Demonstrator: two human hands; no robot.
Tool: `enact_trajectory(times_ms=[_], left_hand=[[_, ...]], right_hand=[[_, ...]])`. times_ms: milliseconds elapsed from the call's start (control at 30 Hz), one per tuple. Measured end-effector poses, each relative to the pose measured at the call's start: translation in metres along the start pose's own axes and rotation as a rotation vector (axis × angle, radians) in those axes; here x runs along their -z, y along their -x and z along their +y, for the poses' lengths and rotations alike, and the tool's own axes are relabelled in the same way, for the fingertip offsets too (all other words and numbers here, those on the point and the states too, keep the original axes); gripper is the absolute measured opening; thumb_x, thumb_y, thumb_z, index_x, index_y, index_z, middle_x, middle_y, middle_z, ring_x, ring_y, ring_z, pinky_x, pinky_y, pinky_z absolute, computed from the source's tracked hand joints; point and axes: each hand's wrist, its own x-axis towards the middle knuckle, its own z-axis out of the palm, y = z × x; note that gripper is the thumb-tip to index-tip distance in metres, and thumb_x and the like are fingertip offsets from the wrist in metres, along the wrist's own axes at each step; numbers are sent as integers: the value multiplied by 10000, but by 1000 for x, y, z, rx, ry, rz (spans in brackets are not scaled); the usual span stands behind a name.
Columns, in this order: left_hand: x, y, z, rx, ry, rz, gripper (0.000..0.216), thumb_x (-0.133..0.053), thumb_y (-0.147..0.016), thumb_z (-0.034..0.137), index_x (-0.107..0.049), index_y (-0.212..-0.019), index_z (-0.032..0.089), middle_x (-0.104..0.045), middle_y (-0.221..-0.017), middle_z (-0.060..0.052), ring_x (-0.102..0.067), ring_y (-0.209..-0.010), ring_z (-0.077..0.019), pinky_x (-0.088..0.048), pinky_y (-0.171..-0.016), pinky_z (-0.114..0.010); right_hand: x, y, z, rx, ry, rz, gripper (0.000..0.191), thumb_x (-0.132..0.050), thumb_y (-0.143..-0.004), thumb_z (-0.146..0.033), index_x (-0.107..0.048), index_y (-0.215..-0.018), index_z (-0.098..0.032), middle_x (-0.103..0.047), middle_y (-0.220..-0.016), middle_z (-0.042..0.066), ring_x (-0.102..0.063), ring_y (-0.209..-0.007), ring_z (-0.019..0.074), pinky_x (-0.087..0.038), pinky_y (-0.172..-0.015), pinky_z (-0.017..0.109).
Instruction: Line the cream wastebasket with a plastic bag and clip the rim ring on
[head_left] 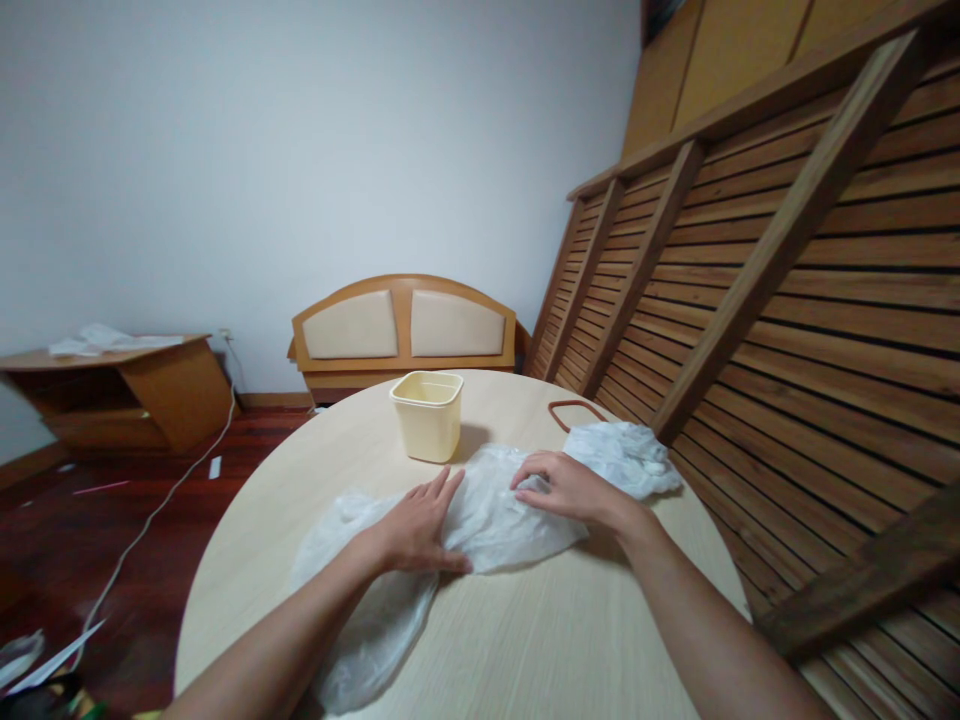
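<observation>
A thin white plastic bag (491,530) lies crumpled on the round pale wooden table in front of me. My left hand (421,520) rests on its left part, fingers stretched and thumb spread away from them. Over the bag's right half, my right hand (559,485) is curled, with thumb and fingertips pinching the film. More white plastic bag (367,620) lies beneath and beside my left forearm; whether it is a separate bag I cannot tell. Just beyond my left fingers stands an upright cream plastic bin (429,425).
Another crumpled white bag (626,460) lies at the table's right edge, beside a brown looped handle (574,408). A slatted wooden frame (750,300) leans close along the right. Behind the table (277,500) is a padded headboard (405,320); a low cabinet (150,400) stands left.
</observation>
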Motion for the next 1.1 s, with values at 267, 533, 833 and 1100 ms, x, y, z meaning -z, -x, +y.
enact_trajectory(times_ms=[267,533,833,1100], left_hand=[[10,1,3,133,-51,-33,1042,-701,-735,555,-230,-1545,98,-291,-1587,-246,-363,-1433,-390,-318,-1170,-475],[1,0,9,-130,45,15,798,-688,-792,388,-357,-1476,144,-454,-1497,-191,-453,-1368,-330,-372,-1139,-456],[5,4,8,-195,108,-16,1004,-809,-616,553,-391,-1436,152,-397,-1521,-219,-377,-1415,-379,-318,-1171,-519],[16,8,1,44,-76,-55,1054,-748,-664,518,-275,-1514,113,-438,-1502,-216,-434,-1381,-362,-332,-1157,-484]], right_hand=[[8,19,33,-384,321,-100,282,-577,-773,-130,-749,-994,-163,-754,-1030,116,-682,-990,286,-487,-870,370],[-28,-4,-11,25,198,-103,983,-772,-698,-597,-414,-1491,-140,-421,-1541,174,-311,-1460,334,-193,-1211,486],[-60,-6,-2,-87,95,-277,1164,-786,-660,-619,-227,-1574,-165,-353,-1580,178,-343,-1436,362,-155,-1208,519],[-40,-3,4,-141,175,-215,466,-727,-794,-337,-653,-1243,-236,-652,-1154,105,-603,-1085,271,-451,-920,338]])
